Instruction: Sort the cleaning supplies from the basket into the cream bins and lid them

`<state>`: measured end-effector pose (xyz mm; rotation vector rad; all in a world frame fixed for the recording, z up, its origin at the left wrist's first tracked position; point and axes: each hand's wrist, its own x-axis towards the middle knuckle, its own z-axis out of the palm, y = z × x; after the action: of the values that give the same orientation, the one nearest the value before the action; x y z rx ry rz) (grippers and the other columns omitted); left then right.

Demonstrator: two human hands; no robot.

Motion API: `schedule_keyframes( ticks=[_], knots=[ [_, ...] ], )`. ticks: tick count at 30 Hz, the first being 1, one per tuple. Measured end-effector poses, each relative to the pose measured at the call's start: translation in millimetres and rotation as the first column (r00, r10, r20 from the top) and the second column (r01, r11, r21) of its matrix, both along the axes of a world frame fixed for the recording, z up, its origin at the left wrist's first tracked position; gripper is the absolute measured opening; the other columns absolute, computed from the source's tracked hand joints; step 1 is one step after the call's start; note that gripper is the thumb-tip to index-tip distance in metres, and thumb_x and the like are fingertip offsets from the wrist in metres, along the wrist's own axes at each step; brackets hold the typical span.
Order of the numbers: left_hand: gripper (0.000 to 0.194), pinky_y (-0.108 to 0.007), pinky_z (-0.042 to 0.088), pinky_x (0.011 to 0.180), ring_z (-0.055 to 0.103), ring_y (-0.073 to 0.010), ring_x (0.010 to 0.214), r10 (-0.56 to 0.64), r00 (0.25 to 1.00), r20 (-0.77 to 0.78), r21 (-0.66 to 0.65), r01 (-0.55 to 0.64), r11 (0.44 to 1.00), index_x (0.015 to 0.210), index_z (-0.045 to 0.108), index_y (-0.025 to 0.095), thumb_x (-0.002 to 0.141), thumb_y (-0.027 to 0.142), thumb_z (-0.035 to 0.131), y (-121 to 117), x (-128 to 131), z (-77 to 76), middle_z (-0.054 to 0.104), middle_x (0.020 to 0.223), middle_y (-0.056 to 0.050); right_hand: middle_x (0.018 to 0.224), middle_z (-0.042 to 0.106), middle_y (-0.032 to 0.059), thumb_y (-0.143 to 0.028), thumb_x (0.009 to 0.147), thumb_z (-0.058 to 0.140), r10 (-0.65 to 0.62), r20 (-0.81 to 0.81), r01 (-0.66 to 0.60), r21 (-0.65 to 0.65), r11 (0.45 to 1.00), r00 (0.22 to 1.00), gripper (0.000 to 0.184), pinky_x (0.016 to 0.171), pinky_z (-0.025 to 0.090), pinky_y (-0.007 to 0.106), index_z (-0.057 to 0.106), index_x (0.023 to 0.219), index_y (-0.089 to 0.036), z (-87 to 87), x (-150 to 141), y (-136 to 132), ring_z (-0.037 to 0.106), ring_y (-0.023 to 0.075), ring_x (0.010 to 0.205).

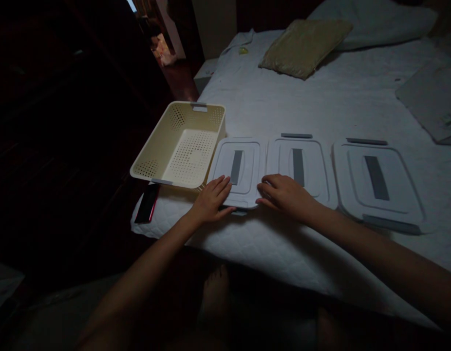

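Note:
Three white lids with grey handle strips lie in a row on the bed. My left hand point(213, 197) rests with fingers stretched flat on the near left corner of the leftmost lid point(238, 170). My right hand point(284, 194) lies fingers-down on that lid's near right edge, where it meets the middle lid point(300, 165). The third lid point(379, 183) lies further right, untouched. A cream perforated basket point(181, 146) sits tilted at the bed's left corner, just left of my left hand.
A dark phone point(148, 202) lies on the bed corner below the basket. A tan pillow point(304, 46), a white pillow point(375, 19) and a flat grey sheet point(430, 97) lie further back. My bare feet point(214, 297) show below the mattress point(269, 243) edge.

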<state>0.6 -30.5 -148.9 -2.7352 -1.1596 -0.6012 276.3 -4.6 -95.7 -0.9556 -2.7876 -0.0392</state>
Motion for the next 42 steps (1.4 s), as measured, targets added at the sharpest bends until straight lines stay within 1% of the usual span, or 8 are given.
schedule_keyframes(
  ticks=[7, 13, 19, 23, 27, 34, 39, 42],
  knots=[
    [0.065, -0.056, 0.042, 0.104, 0.039, -0.036, 0.136, 0.002, 1.0, -0.027, -0.037, -0.003, 0.999, 0.136, 0.042, 0.009, 0.088, 0.053, 0.048, 0.8, -3.4, -2.8, 0.046, 0.14, -0.026, 0.103, 0.061, 0.0173, -0.05, 0.086, 0.058, -0.006, 0.075, 0.006, 0.004, 1.0, 0.997, 0.043, 0.069, 0.042, 0.033, 0.061, 0.102, -0.01, 7.9, -3.2, -6.9, 0.059, 0.0267, 0.085],
    [0.065, -0.056, 0.044, 0.102, 0.044, -0.0365, 0.133, 0.003, 1.0, -0.015, -0.004, -0.003, 1.0, 0.133, 0.043, 0.009, 0.086, 0.053, 0.052, 5.8, -12.4, -3.7, 0.049, 0.137, -0.027, 0.12, 0.057, 0.0209, -0.052, 0.088, 0.054, 0.014, -0.022, -0.013, 0.012, 1.0, 1.0, 0.05, 0.073, 0.046, 0.034, 0.058, 0.114, -0.01, 12.9, -5.5, -4.6, 0.061, 0.0266, 0.092],
    [0.074, -0.054, 0.042, 0.105, 0.041, -0.0352, 0.135, -0.022, 0.989, 0.145, 0.013, 0.021, 1.0, 0.136, 0.037, 0.011, 0.08, 0.05, 0.064, 2.0, -10.6, -5.2, 0.048, 0.137, -0.028, 0.115, 0.06, 0.0145, -0.021, 0.091, 0.045, -0.067, -0.037, 0.068, 0.026, 0.997, 0.997, 0.023, 0.062, 0.044, 0.027, 0.061, 0.107, -0.016, 24.9, -16.5, 2.5, 0.06, 0.0205, 0.085],
    [0.06, -0.051, 0.041, 0.108, 0.042, -0.0299, 0.135, 0.061, 0.936, 0.348, -0.014, -0.06, 0.998, 0.138, 0.037, 0.015, 0.084, 0.028, 0.061, -5.5, -3.6, -3.6, 0.047, 0.141, -0.023, 0.108, 0.063, 0.0115, -0.02, 0.094, 0.039, -0.046, -0.144, 0.07, 0.169, 0.983, 0.988, 0.025, 0.068, 0.045, 0.03, 0.063, 0.101, -0.017, 37.6, -36.8, 8.5, 0.058, 0.0209, 0.089],
    [0.046, -0.045, 0.043, 0.107, 0.051, -0.0227, 0.128, 0.232, 0.788, 0.57, -0.124, -0.196, 0.973, 0.132, 0.046, 0.02, 0.087, 0.015, 0.047, -9.8, 2.6, 3.5, 0.054, 0.136, -0.014, 0.111, 0.063, 0.0126, -0.018, 0.095, 0.036, 0.041, -0.225, 0.021, 0.266, 0.964, 0.973, 0.028, 0.076, 0.048, 0.033, 0.063, 0.105, -0.015, 53.8, -58.7, 11.2, 0.059, 0.0214, 0.094],
    [0.039, -0.04, 0.047, 0.099, 0.062, -0.0228, 0.11, 0.48, 0.373, 0.794, -0.276, -0.482, 0.831, 0.114, 0.058, 0.015, 0.09, 0.044, 0.051, -14.3, 10.9, 45.2, 0.068, 0.108, -0.012, 0.134, 0.05, 0.0128, -0.027, 0.095, 0.039, -0.024, -0.473, 0.14, 0.212, 0.967, 0.881, 0.042, 0.098, 0.042, 0.052, 0.044, 0.137, -0.024, 78.8, -53.0, 15.2, 0.047, 0.0289, 0.123],
    [0.045, -0.038, 0.041, 0.107, 0.059, -0.0209, 0.117, 0.412, 0.216, 0.885, -0.284, -0.45, 0.846, 0.109, 0.06, 0.015, 0.083, 0.051, 0.06, -21.1, 12.6, 89.9, 0.067, 0.115, -0.012, 0.14, 0.04, 0.0169, -0.044, 0.093, 0.044, -0.156, -0.553, 0.272, 0.133, 0.953, 0.819, 0.058, 0.105, 0.033, 0.057, 0.031, 0.144, -0.021, 89.8, -28.0, 28.8, 0.037, 0.0341, 0.132],
    [0.05, -0.037, 0.043, 0.107, 0.06, -0.0211, 0.116, 0.424, 0.117, 0.898, -0.376, -0.296, 0.878, 0.112, 0.06, 0.016, 0.076, 0.05, 0.068, -24.9, 18.4, 103.2, 0.067, 0.114, -0.01, 0.14, 0.041, 0.0159, -0.05, 0.092, 0.043, -0.276, -0.607, 0.36, 0.018, 0.933, 0.746, 0.061, 0.101, 0.039, 0.054, 0.029, 0.145, -0.024, 93.1, -11.2, 40.6, 0.039, 0.034, 0.131]
  ],
)
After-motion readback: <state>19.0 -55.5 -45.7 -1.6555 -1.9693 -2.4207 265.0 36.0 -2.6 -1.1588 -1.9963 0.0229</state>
